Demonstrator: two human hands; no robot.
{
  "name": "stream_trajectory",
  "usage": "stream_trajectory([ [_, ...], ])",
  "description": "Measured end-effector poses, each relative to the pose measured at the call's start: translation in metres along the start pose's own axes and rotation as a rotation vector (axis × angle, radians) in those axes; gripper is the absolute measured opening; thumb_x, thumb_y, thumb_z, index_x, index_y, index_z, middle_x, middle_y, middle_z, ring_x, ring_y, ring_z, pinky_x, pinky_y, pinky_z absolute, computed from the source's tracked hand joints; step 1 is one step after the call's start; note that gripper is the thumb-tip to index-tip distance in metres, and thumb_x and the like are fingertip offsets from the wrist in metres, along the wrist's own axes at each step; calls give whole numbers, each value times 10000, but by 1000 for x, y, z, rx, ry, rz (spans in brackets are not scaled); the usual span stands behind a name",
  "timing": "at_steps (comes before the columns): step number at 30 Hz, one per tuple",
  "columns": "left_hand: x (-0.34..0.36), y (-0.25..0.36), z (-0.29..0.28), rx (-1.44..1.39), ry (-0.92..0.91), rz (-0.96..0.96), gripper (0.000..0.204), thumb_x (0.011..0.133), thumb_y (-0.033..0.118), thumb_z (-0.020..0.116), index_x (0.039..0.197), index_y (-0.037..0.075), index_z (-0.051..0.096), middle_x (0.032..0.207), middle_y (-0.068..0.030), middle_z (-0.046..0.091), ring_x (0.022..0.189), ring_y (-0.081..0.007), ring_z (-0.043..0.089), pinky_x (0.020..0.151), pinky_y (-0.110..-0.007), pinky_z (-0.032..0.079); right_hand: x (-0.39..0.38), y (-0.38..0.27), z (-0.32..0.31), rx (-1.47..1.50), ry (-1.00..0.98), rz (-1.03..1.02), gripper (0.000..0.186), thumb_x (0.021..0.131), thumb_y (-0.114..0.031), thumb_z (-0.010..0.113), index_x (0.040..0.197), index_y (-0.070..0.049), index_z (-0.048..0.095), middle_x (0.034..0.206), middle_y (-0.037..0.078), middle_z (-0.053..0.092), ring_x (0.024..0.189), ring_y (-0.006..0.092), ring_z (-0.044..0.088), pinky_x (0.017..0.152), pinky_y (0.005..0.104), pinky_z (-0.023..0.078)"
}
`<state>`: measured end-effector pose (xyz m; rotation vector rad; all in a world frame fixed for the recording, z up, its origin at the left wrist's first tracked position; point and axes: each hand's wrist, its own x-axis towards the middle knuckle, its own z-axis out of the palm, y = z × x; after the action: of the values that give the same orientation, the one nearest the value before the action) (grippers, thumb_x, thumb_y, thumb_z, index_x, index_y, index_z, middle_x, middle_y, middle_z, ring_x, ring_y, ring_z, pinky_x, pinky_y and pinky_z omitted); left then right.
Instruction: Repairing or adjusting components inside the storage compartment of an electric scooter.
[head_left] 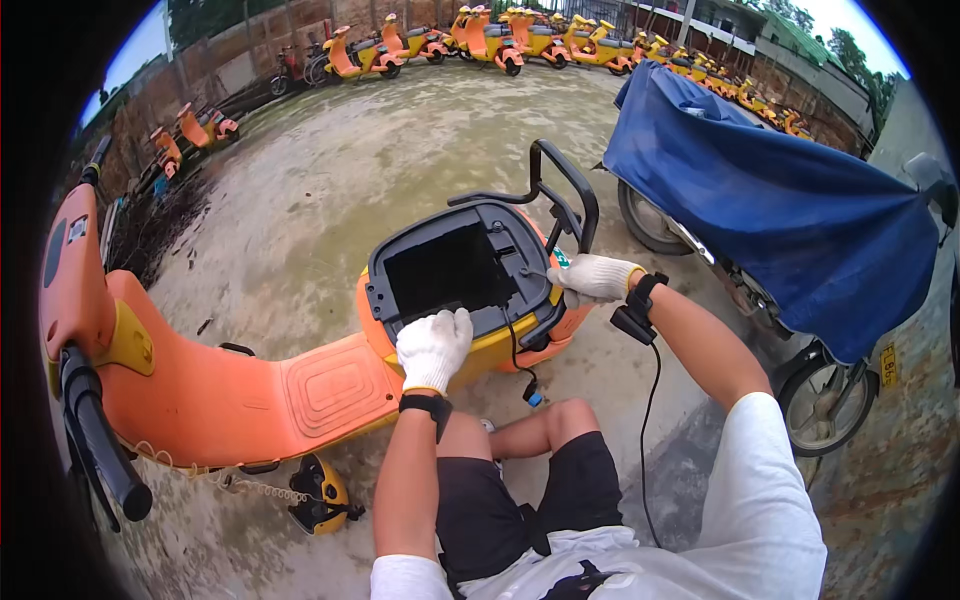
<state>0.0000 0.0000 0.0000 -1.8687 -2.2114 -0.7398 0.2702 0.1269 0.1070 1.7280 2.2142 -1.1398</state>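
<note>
An orange and yellow scooter [330, 385] stands before me, its seat compartment [392, 330] uncovered around a dark hollow [440, 270]. My left hand [434, 350], in a white glove, rests with curled fingers at the compartment's near left edge; what it holds is unclear. My right hand [595, 280], also gloved, is closed at the right side of the rim, beside what looks like a small metal tool [535, 272]; its grip is partly hidden. A black cable [515, 340] hangs from the compartment to a connector with a blue tip [532, 398]. A black handrail [585, 195] rises behind.
A two-wheeler under a blue cover [760, 230] stands close on my right. The scooter's handlebar [105, 440] is at left, with a yellow helmet [325, 495] low beside the footboard. Rows of orange and yellow scooters [495, 45] line the back wall.
</note>
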Motion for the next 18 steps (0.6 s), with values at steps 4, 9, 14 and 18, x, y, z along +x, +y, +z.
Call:
stream_trajectory([
  [4,4,-3,-5,-2,20,3,521,1021,432,552,694,74,743,709,-192,734,678,-384,741,681,-507,594,-6,-12,4,37,38,-12,664,1002,-610,495,852,-43,807,796,99,707,676,210,617,660,387,507],
  [9,1,-1,0,-45,61,21,506,1026,409,554,710,64,747,716,-191,736,670,-378,740,679,-507,593,-10,-13,29,196,-1,-15,627,1088,-505,494,913,33,766,719,92,673,559,178,580,544,342,476],
  [14,2,1,-7,21,17,12,491,1019,416,566,710,87,759,721,-189,739,669,-371,741,685,-498,599,-16,-11,39,508,-41,75,584,1107,-472,501,931,15,770,672,46,584,471,160,450,444,317,358],
  [18,4,2,-1,-5,50,2,491,1018,417,566,723,78,763,719,-183,744,674,-379,742,685,-492,599,-15,-6,64,725,64,25,429,1091,-343,502,983,-10,751,694,4,552,492,118,431,437,302,349],
])
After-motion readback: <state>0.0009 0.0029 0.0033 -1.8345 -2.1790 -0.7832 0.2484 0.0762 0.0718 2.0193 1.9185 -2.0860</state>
